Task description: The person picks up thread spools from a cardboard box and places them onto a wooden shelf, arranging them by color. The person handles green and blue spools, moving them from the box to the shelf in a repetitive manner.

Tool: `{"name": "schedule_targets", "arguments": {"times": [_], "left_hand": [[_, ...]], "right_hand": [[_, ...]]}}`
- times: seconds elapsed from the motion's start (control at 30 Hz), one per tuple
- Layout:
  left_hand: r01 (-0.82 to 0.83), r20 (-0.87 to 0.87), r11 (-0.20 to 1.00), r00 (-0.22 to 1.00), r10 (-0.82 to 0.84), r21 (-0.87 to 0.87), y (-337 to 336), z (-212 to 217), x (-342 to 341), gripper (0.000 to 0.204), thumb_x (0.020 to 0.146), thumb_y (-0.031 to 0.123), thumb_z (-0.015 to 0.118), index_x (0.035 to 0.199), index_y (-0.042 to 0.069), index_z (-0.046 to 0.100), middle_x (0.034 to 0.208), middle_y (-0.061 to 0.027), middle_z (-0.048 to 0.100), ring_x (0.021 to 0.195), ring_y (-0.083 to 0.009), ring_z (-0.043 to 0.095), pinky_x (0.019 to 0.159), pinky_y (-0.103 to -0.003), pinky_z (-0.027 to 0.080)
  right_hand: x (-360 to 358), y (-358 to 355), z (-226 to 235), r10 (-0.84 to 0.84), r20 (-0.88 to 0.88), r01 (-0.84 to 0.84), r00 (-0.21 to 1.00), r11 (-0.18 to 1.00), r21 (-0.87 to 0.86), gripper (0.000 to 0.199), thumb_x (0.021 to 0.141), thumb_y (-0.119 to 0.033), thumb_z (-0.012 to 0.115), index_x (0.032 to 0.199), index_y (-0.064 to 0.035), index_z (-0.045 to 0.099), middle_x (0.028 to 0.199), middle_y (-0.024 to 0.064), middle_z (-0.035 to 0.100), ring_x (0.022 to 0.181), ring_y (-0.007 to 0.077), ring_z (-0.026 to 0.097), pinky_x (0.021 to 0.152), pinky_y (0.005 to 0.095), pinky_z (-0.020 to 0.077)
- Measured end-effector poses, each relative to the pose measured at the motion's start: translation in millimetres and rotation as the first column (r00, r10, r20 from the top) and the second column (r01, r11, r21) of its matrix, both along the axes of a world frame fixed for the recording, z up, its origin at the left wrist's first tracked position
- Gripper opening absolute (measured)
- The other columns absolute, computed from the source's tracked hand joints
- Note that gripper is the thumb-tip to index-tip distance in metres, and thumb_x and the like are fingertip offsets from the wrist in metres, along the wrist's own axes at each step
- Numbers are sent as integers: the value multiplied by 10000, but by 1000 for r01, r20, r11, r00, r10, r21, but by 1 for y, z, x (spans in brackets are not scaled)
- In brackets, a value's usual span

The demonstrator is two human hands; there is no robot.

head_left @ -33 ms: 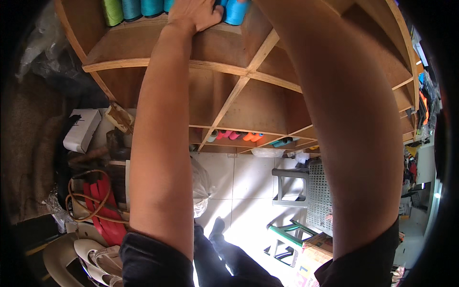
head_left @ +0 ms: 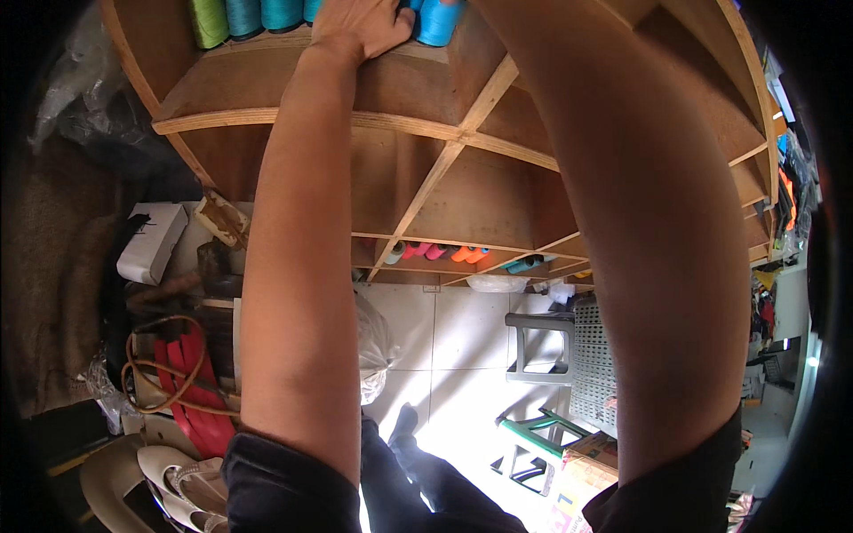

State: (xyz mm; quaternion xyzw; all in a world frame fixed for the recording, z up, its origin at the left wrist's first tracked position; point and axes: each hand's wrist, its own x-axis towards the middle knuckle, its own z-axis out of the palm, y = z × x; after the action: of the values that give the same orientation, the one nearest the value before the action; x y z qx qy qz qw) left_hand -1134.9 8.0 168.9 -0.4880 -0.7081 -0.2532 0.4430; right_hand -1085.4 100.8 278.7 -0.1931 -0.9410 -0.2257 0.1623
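Observation:
My left hand (head_left: 362, 27) reaches into an upper compartment of a wooden shelf (head_left: 404, 123), at the top edge of the view. Its thumb side lies close to a blue thread spool (head_left: 438, 22). The other fingers are cut off, so their grip cannot be seen. To the left of the hand stand a lime-green thread spool (head_left: 210, 24), a teal thread spool (head_left: 243, 18) and a turquoise thread spool (head_left: 282, 14), upright in a row. My right forearm (head_left: 640, 204) stretches up past the shelf; its hand is beyond the top edge.
Lower compartments hold pink spools (head_left: 426, 250) and orange spools (head_left: 469, 254). On the tiled floor are a grey stool (head_left: 539, 348), a green-edged stool (head_left: 533, 435) and a cardboard box (head_left: 586, 466). At left lie a white box (head_left: 153, 242), red strips (head_left: 191, 382) and pale shoes (head_left: 182, 480).

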Motion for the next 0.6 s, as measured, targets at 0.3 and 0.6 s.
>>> {"name": "schedule_targets", "arguments": {"times": [0.3,0.6], "left_hand": [[45,42,998,998,-47,33,0,2,-1,772,749,206,593,1469,24,383,1499,-201,391,1483,-397,201,1238,-534,109],[79,15,995,997,-80,68,5,3,-3,696,772,167,547,1444,26,435,1506,-210,416,1477,-388,233,1242,-519,116]], "right_hand": [[-7,-2,4,39,-68,-32,997,994,102,274,893,-163,589,1068,-48,766,1145,175,718,1055,312,708,840,389,576],[7,-14,-2,59,103,-72,993,989,126,254,839,-196,624,999,-86,788,1074,164,737,994,302,723,811,408,575]]}}
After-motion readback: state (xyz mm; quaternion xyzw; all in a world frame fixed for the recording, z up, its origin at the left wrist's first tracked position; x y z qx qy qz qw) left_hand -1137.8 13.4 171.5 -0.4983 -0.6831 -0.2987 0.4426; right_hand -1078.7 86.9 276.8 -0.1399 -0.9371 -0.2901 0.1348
